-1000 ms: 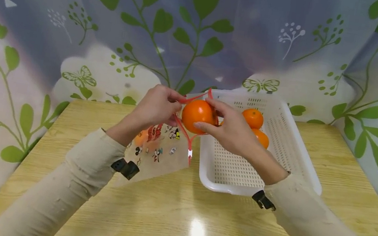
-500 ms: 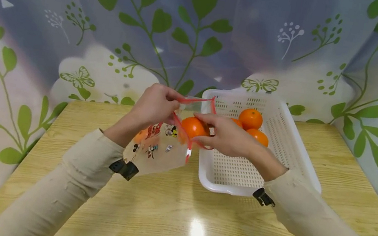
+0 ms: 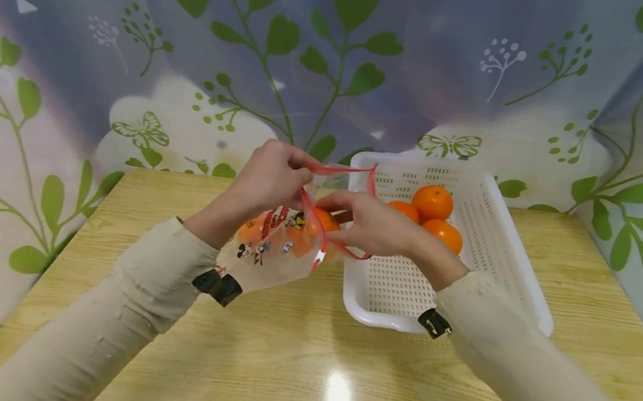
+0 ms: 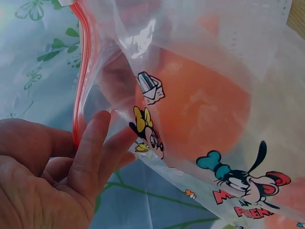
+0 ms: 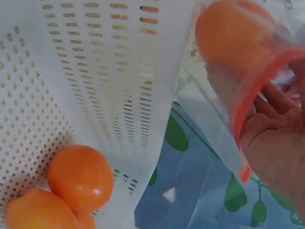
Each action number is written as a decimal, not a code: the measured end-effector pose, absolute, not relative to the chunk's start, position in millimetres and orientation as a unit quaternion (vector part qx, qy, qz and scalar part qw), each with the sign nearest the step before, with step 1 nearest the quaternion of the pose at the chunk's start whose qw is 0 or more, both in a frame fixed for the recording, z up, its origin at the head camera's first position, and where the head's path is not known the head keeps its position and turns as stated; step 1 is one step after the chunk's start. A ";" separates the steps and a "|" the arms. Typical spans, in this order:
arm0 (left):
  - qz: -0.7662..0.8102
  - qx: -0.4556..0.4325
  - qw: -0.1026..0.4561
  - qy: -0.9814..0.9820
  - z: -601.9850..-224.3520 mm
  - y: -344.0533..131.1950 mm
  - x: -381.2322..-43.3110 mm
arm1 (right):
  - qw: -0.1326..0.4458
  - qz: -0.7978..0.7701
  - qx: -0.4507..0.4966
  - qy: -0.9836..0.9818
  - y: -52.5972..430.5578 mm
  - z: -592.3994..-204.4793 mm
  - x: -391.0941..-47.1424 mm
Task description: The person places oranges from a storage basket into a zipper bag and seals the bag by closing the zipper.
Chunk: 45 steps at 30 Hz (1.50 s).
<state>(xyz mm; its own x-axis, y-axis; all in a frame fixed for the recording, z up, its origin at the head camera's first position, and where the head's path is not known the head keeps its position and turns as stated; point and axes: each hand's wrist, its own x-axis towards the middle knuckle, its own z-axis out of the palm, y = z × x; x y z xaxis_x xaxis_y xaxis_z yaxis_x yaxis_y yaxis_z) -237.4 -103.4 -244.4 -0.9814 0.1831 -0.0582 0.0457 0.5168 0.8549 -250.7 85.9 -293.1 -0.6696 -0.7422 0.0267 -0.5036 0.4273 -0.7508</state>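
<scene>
In the head view, my left hand (image 3: 275,175) pinches the red-trimmed rim of a clear zip bag (image 3: 270,266) printed with cartoon figures. My right hand (image 3: 371,226) reaches through the bag's mouth and holds an orange (image 3: 327,221) inside it. Through the plastic, that fruit shows large in the left wrist view, where the left hand (image 4: 71,167) has its fingers at the red zip edge. The right wrist view shows the right hand (image 5: 274,138) within the red rim, its fingertips against the orange (image 5: 233,38). Another orange (image 3: 250,231) lies deeper in the bag.
A white perforated basket (image 3: 510,265) stands right of the bag on the wooden table (image 3: 282,369). Oranges (image 3: 432,203) are grouped toward its back. Behind the table hangs a leaf-patterned curtain (image 3: 191,68).
My right hand has moved left and down, carrying the orange from the bag's mouth into the bag. The left hand keeps its pinch on the rim.
</scene>
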 end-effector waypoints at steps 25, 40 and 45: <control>0.502 0.068 0.055 0.860 -248.5 -101.8 -238.1 | 0.253 -0.506 -0.321 0.760 109.9 -283.2 -240.2; 0.505 0.072 0.069 0.857 -251.4 -102.5 -239.2 | 0.143 -0.481 -0.255 0.826 199.6 -272.9 -237.9; 0.508 0.076 0.072 0.855 -252.8 -101.3 -239.5 | 0.110 -0.410 -0.235 0.874 222.1 -273.2 -241.1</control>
<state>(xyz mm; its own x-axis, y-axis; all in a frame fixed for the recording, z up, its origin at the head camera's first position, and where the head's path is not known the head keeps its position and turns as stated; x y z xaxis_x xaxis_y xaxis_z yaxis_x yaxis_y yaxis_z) -239.5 -101.3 -252.8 -0.9782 0.2027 -0.0458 0.0567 0.4722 0.8797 -241.1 222.1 -273.2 -0.8651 -0.5016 0.0000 -0.3211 0.5538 -0.7683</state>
